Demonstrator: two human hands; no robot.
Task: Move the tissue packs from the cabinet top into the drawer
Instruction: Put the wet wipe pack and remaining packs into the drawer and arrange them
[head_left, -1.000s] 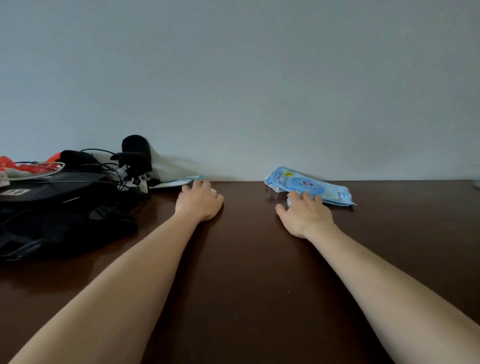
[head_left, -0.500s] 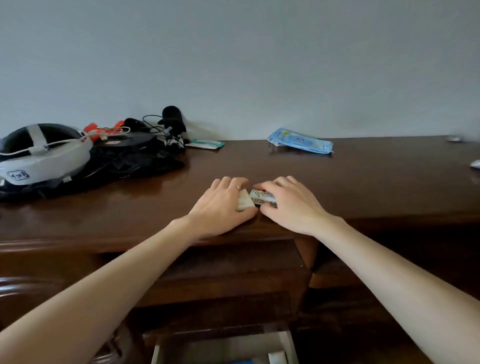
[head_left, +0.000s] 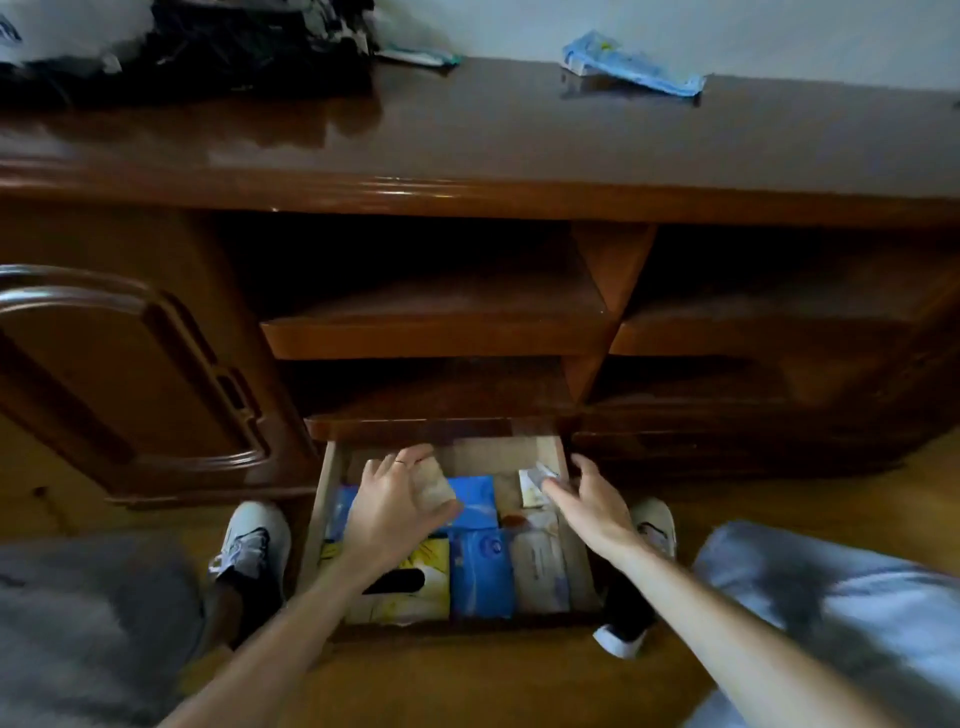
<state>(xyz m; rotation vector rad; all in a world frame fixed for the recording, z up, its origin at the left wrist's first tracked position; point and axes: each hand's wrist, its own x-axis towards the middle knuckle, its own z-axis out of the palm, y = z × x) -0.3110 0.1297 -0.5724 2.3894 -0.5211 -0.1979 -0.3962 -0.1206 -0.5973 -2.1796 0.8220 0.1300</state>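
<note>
A glossy dark wood tabletop (head_left: 519, 145) is seen against a pale wall, wood floor below. In the open drawer (head_left: 576, 525), tissue packs (head_left: 480, 571) are stacked; small packs are pinched by left hand (head_left: 395, 509) and right hand (head_left: 592, 504) fingers.

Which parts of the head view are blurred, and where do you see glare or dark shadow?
Head view: motion blur smears the left hand, the right hand and the grey trousers; window glare streaks the glossy cabinet top; the open shelves lie in deep shadow; the drawer is dim; the wide lens bends the cabinet's edges.
</note>
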